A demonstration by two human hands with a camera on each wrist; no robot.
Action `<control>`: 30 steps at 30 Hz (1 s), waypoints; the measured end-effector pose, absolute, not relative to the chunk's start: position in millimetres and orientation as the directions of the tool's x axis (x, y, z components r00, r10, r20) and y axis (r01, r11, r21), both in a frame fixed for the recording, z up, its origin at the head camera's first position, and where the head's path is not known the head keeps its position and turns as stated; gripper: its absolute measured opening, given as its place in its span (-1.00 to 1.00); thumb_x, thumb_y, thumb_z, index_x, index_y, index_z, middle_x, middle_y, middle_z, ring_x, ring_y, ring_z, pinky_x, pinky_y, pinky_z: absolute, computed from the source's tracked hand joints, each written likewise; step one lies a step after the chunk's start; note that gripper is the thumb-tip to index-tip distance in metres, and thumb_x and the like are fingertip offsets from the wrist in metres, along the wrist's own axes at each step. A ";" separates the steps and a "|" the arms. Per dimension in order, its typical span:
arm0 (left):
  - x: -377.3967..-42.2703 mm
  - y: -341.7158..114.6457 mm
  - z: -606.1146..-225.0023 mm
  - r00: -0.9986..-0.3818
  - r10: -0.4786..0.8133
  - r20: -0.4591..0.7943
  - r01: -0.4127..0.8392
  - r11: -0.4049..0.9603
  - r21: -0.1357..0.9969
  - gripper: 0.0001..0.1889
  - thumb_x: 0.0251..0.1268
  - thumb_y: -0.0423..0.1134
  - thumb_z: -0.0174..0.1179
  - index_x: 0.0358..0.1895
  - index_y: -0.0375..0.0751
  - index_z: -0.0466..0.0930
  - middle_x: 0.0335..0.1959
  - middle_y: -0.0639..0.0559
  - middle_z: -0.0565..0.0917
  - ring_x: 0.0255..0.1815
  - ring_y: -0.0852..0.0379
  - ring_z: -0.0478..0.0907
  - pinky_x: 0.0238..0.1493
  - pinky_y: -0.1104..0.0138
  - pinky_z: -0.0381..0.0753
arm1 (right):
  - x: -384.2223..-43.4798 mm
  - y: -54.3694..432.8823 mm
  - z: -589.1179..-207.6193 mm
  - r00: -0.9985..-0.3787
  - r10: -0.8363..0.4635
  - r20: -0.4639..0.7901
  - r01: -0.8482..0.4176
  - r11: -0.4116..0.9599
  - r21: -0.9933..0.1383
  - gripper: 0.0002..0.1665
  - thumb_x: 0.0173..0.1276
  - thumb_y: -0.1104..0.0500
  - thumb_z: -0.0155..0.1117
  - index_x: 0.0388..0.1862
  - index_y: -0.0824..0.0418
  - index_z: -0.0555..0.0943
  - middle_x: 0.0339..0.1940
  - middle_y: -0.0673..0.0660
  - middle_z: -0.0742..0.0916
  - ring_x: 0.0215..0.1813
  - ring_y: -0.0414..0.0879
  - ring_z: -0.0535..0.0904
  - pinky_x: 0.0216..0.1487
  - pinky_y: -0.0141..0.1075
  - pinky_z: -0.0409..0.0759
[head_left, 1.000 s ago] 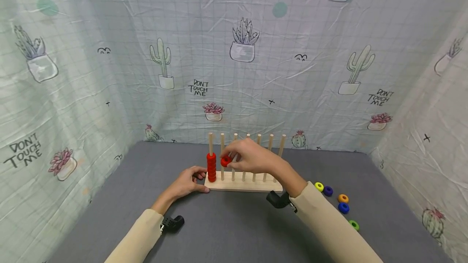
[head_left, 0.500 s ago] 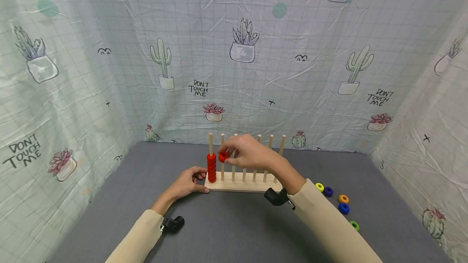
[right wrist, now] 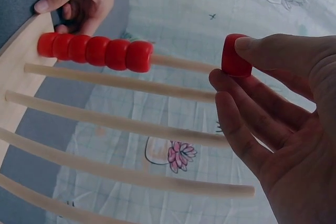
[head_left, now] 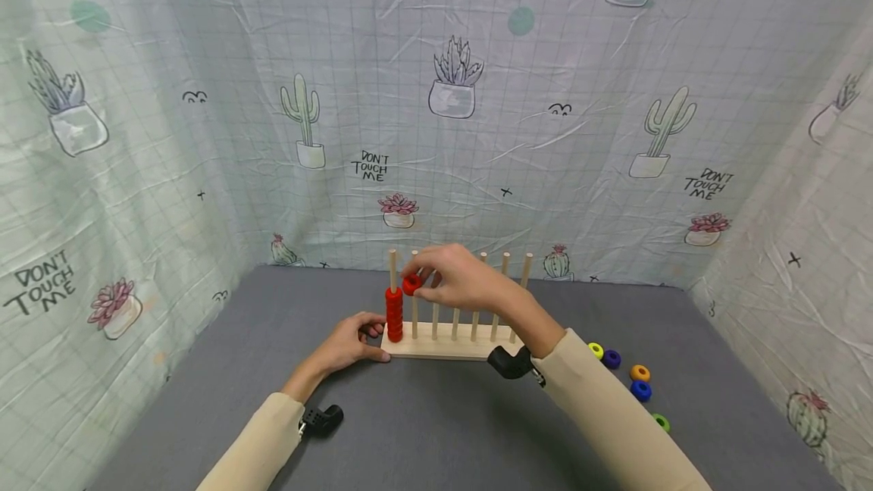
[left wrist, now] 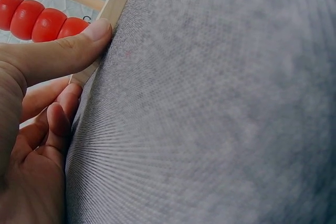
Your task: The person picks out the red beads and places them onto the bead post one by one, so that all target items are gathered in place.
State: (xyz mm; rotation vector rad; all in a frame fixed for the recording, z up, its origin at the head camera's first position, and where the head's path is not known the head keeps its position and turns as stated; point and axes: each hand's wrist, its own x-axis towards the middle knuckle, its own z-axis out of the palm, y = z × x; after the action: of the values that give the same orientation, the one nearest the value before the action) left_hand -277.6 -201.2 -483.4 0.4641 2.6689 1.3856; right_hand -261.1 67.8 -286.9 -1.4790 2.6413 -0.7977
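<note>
A wooden peg rack [head_left: 443, 342] with a row of upright pegs stands on the table. Several red beads [head_left: 394, 315] are stacked on its leftmost peg, whose upper part is bare. My left hand [head_left: 349, 343] grips the left end of the rack's base, thumb on the front edge [left wrist: 107, 24] and fingers behind the corner. Between thumb and fingers my right hand [head_left: 458, 279] pinches another red bead [right wrist: 236, 56]. That bead is raised above the stack's top, just right of the leftmost peg in the head view. The right hand hides the tops of some middle pegs.
Loose beads lie on the grey table right of the rack, beside the right sleeve: yellow [head_left: 596, 351], purple [head_left: 611, 359], orange [head_left: 639, 373], blue [head_left: 641, 390] and green [head_left: 660, 422]. A cactus-print curtain [head_left: 505, 218] hangs behind and at both sides.
My right hand has carried the red bead up and to the left, closer to the leftmost peg. The left hand and the rack stay in place.
</note>
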 end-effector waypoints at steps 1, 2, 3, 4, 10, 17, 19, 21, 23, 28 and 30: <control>-277.8 -201.4 -483.8 -0.948 0.314 0.056 0.225 0.535 0.814 -0.24 -0.08 -0.20 0.65 0.27 -0.35 0.58 -0.02 -0.08 0.64 -0.05 0.09 0.51 -0.11 0.39 0.46 | -261.5 67.4 -286.6 -0.555 -0.798 0.233 -0.794 0.426 -0.435 -0.70 0.42 0.29 0.36 0.11 0.22 0.71 0.01 0.10 0.78 -0.05 -0.10 0.76 -0.07 -0.48 0.66; -277.9 -201.5 -483.7 -0.947 0.316 0.059 0.228 0.531 0.816 -0.24 -0.08 -0.21 0.65 0.27 -0.36 0.58 -0.02 -0.09 0.65 -0.05 0.09 0.52 -0.11 0.39 0.46 | -261.9 67.3 -286.2 -0.558 -0.797 0.232 -0.792 0.428 -0.435 -0.70 0.42 0.29 0.36 0.12 0.22 0.71 0.01 0.10 0.78 -0.04 -0.10 0.76 -0.06 -0.48 0.67; -277.9 -201.4 -483.5 -0.947 0.315 0.059 0.227 0.527 0.819 -0.24 -0.08 -0.22 0.65 0.27 -0.35 0.58 -0.02 -0.09 0.65 -0.04 0.08 0.51 -0.11 0.39 0.46 | -262.1 67.0 -285.5 -0.562 -0.794 0.231 -0.790 0.432 -0.435 -0.69 0.43 0.29 0.36 0.12 0.23 0.71 0.01 0.10 0.78 -0.03 -0.10 0.75 -0.06 -0.47 0.67; -278.1 -201.4 -483.5 -0.947 0.316 0.064 0.230 0.524 0.820 -0.24 -0.08 -0.22 0.65 0.27 -0.36 0.58 -0.02 -0.09 0.65 -0.04 0.08 0.52 -0.11 0.39 0.46 | -262.1 66.7 -284.7 -0.566 -0.792 0.230 -0.788 0.437 -0.433 -0.69 0.43 0.29 0.36 0.13 0.23 0.71 0.02 0.10 0.77 -0.02 -0.09 0.75 -0.06 -0.47 0.67; -278.9 -202.5 -482.9 -0.942 0.325 0.077 0.246 0.518 0.819 -0.25 -0.09 -0.23 0.65 0.26 -0.37 0.59 -0.02 -0.10 0.66 -0.05 0.08 0.52 -0.13 0.40 0.46 | -261.8 64.8 -281.2 -0.578 -0.785 0.223 -0.782 0.455 -0.426 -0.67 0.44 0.30 0.35 0.16 0.24 0.69 0.05 0.12 0.75 0.02 -0.01 0.73 -0.05 -0.45 0.68; -280.0 -202.3 -483.1 -0.945 0.319 0.072 0.239 0.524 0.818 -0.25 -0.10 -0.22 0.66 0.25 -0.36 0.60 -0.03 -0.10 0.66 -0.06 0.08 0.52 -0.13 0.41 0.45 | -266.3 60.2 -278.7 -0.579 -0.779 0.241 -0.792 0.466 -0.395 -0.68 0.43 0.28 0.36 0.14 0.25 0.70 0.03 0.12 0.75 -0.01 0.00 0.73 -0.09 -0.46 0.67; -280.0 -202.0 -482.8 -0.945 0.319 0.071 0.238 0.523 0.818 -0.25 -0.09 -0.22 0.66 0.25 -0.37 0.60 -0.03 -0.10 0.65 -0.06 0.08 0.52 -0.13 0.41 0.45 | -267.5 59.0 -277.6 -0.585 -0.773 0.247 -0.791 0.474 -0.387 -0.68 0.42 0.29 0.37 0.14 0.24 0.71 0.02 0.12 0.76 -0.03 -0.02 0.73 -0.11 -0.46 0.66; -279.6 -202.0 -482.4 -0.946 0.317 0.070 0.236 0.523 0.819 -0.25 -0.09 -0.23 0.65 0.25 -0.37 0.60 -0.03 -0.11 0.65 -0.06 0.08 0.52 -0.13 0.41 0.45 | -268.2 58.3 -276.6 -0.590 -0.768 0.249 -0.788 0.480 -0.386 -0.68 0.41 0.29 0.38 0.13 0.23 0.71 0.01 0.11 0.76 -0.04 -0.03 0.73 -0.12 -0.46 0.66; -279.0 -202.2 -481.7 -0.947 0.316 0.065 0.232 0.525 0.819 -0.25 -0.09 -0.23 0.65 0.26 -0.37 0.60 -0.03 -0.11 0.65 -0.05 0.08 0.52 -0.13 0.41 0.45 | -268.8 57.9 -276.1 -0.595 -0.765 0.247 -0.784 0.485 -0.387 -0.68 0.41 0.29 0.38 0.13 0.22 0.72 0.00 0.10 0.77 -0.06 -0.06 0.73 -0.12 -0.47 0.66; -277.6 -202.4 -480.2 -0.948 0.313 0.053 0.222 0.533 0.816 -0.25 -0.08 -0.23 0.65 0.26 -0.36 0.59 -0.02 -0.10 0.66 -0.05 0.08 0.52 -0.11 0.41 0.46 | -270.4 55.7 -274.7 -0.592 -0.764 0.256 -0.789 0.484 -0.379 -0.66 0.41 0.29 0.38 0.15 0.22 0.71 0.02 0.11 0.78 -0.06 -0.07 0.74 -0.13 -0.48 0.66; -277.3 -202.3 -480.0 -0.949 0.312 0.050 0.218 0.530 0.820 -0.25 -0.08 -0.23 0.65 0.27 -0.37 0.59 -0.02 -0.10 0.66 -0.06 0.08 0.52 -0.11 0.41 0.46 | -270.7 54.5 -273.2 -0.591 -0.763 0.262 -0.790 0.480 -0.382 -0.65 0.41 0.29 0.37 0.16 0.22 0.71 0.05 0.12 0.77 -0.05 -0.06 0.74 -0.12 -0.48 0.67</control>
State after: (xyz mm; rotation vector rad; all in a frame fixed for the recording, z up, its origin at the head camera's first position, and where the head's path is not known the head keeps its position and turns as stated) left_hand -277.3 -202.3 -480.0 0.4621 2.6565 1.4013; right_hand -270.7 54.5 -273.2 -1.4439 2.7506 -0.7568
